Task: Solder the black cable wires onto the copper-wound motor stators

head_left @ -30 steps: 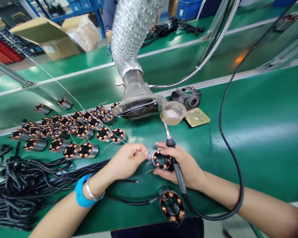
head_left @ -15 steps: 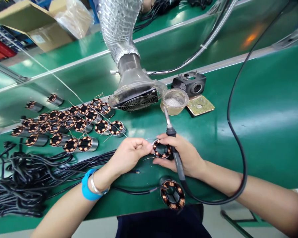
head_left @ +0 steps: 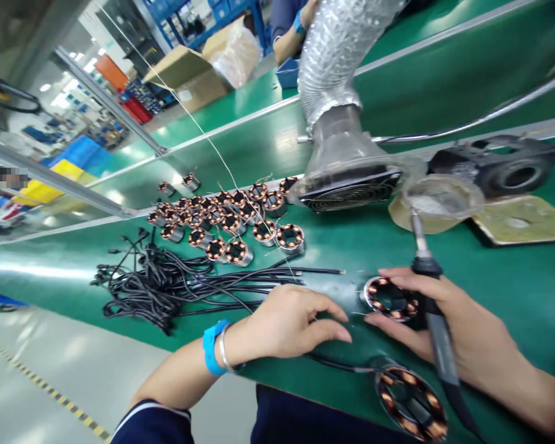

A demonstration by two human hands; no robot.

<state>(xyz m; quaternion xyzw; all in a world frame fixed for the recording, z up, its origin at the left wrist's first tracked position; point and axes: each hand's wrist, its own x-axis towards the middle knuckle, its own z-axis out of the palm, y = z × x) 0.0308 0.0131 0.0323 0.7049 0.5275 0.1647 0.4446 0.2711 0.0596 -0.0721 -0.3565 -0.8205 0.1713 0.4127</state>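
workshop around me, pale floor [head_left: 129, 376] off at lower left. green counter [head_left: 333, 246] under it all, flat, shiny. silver duct [head_left: 330, 68] at the back, ends in a fan hood [head_left: 351, 194]. black cables [head_left: 148, 287] heaped left, stator cluster [head_left: 234, 223] just beyond them. right grip [head_left: 472, 330] is clamped round the held stator [head_left: 379, 306], soldering iron [head_left: 437, 336] lodged in the same hand, tip up by the pot [head_left: 398, 216], can't tell if touching. left grip [head_left: 289, 324] has thumb and forefinger apart, nothing clear between them. key bit: held stator sits to the right of my left fingertips, a bit farther from me, near but not touching; right grip is the one on it. ring end faces up at me, axis tilted. spare stator [head_left: 389, 401] is nearer me, by the counter edge, cable reaching it. fine wires [head_left: 359, 313] poke out leftward from the held stator, toward the left grip.
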